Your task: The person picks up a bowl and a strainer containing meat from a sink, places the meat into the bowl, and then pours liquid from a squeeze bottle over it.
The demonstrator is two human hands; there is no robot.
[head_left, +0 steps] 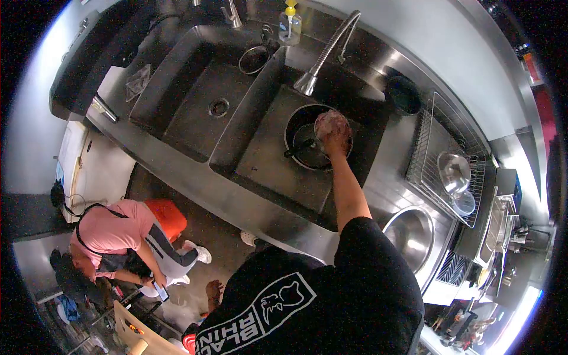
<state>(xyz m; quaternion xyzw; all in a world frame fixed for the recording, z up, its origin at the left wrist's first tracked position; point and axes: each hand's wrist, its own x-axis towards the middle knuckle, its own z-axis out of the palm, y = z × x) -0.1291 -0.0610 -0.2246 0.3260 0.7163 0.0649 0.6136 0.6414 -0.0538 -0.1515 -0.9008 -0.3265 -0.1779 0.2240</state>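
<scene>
My right hand (333, 131) reaches into a dark round pot (291, 131) in the right-hand sink basin. Its fingers look closed around something pinkish and blurred. A black handle or utensil (300, 148) shows at the pot's left side. Above the pot hangs the sprayer of a coiled metal faucet (306, 83). My left hand (214, 290) is low beside my body, away from the sink, with its fingers loosely apart and nothing visible in it.
The left basin (195, 112) has a drain, with a strainer (254, 60) near the divider. A soap bottle (290, 26) stands behind. Right are a dish rack (423, 145) and metal bowl (409, 236). A seated person (115, 234) holds a phone at lower left.
</scene>
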